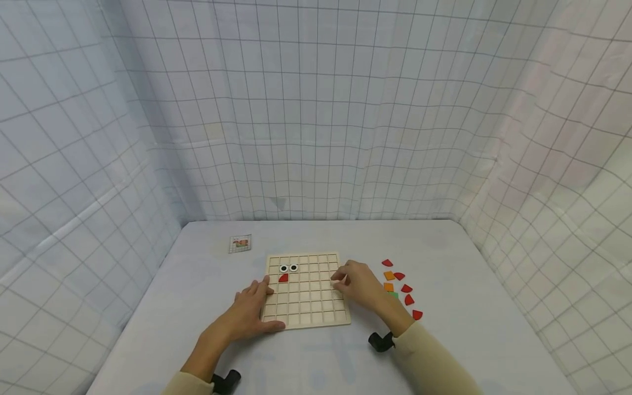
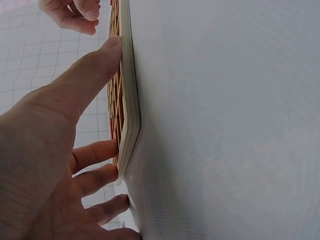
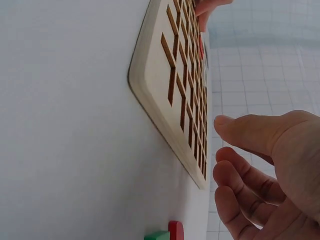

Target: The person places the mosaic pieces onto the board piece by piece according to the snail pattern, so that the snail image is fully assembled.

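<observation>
A pale wooden grid board [image 1: 306, 323] lies on the table. My left hand [image 1: 249, 310] rests at its near left corner, thumb along the front edge and fingers spread on the left edge. In the left wrist view the thumb [image 2: 95, 65] touches the rim. Two round eye tiles [image 1: 288, 268] and a red quarter-round tile [image 1: 283, 278] sit in cells at the upper left. My right hand [image 1: 359, 284] hovers over the board's right side, fingers loosely bent. No piece shows between its thumb and fingers in the right wrist view [image 3: 265, 170].
Right of the board lie several red quarter-round tiles [image 1: 407, 288], orange square tiles [image 1: 389, 275] and a green piece [image 1: 393, 294] partly behind my right hand. A small picture card [image 1: 240, 243] lies at the back left. White gridded curtains [image 1: 306, 137] enclose the table.
</observation>
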Demonstrator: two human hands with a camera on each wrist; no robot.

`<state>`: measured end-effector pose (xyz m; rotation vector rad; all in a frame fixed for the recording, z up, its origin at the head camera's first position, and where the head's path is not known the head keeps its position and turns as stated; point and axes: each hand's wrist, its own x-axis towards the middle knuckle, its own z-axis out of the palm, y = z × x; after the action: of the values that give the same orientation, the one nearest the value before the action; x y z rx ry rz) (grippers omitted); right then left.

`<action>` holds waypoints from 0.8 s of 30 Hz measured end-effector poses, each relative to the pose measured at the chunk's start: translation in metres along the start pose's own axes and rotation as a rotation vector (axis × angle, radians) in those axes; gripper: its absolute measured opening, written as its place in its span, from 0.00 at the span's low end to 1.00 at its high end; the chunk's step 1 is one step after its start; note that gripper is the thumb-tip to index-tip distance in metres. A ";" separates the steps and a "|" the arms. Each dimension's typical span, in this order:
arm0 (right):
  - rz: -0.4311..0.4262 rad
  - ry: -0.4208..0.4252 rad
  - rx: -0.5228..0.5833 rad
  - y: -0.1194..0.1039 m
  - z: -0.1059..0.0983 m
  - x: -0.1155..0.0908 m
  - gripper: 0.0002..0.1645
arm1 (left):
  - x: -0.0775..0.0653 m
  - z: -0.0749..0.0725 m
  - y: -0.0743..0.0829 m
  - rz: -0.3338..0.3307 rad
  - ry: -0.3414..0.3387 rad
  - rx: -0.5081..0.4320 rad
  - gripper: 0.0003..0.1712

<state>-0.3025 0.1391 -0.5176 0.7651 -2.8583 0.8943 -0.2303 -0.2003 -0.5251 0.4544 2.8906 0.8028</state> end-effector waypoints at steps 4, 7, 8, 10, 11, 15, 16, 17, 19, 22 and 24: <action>0.048 0.012 -0.002 0.008 -0.004 -0.007 0.07 | 0.000 0.001 -0.001 0.000 0.005 -0.006 0.78; 0.082 0.012 -0.003 0.014 -0.007 -0.013 0.09 | -0.001 0.001 -0.002 0.021 0.022 -0.016 0.78; 0.093 0.011 0.000 0.015 -0.008 -0.015 0.10 | 0.000 0.005 -0.008 0.046 0.041 -0.007 0.77; 0.122 0.005 0.015 0.019 -0.010 -0.019 0.11 | 0.000 0.006 -0.009 0.067 0.058 -0.006 0.77; 0.135 0.003 0.019 0.021 -0.011 -0.021 0.12 | 0.000 0.007 -0.010 0.070 0.062 -0.004 0.77; 0.174 0.001 0.024 0.029 -0.016 -0.027 0.14 | -0.001 0.002 -0.002 0.026 0.026 -0.003 0.77; 0.179 0.002 0.019 0.032 -0.016 -0.028 0.14 | -0.001 0.001 0.000 0.011 0.012 -0.003 0.77; 0.179 0.005 0.012 0.034 -0.017 -0.029 0.15 | -0.001 0.000 0.001 0.003 0.007 0.002 0.77; 0.186 0.005 0.006 0.038 -0.018 -0.031 0.16 | -0.001 -0.001 0.003 -0.007 -0.001 0.010 0.77; 0.203 -0.006 0.005 0.041 -0.020 -0.033 0.17 | -0.001 -0.001 0.004 -0.010 -0.003 0.012 0.77; 0.218 -0.015 0.005 0.041 -0.021 -0.035 0.18 | -0.001 -0.001 0.004 -0.011 -0.004 0.011 0.77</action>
<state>-0.2931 0.1951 -0.5282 0.4684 -2.9958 0.9208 -0.2283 -0.1980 -0.5221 0.4398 2.8927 0.7832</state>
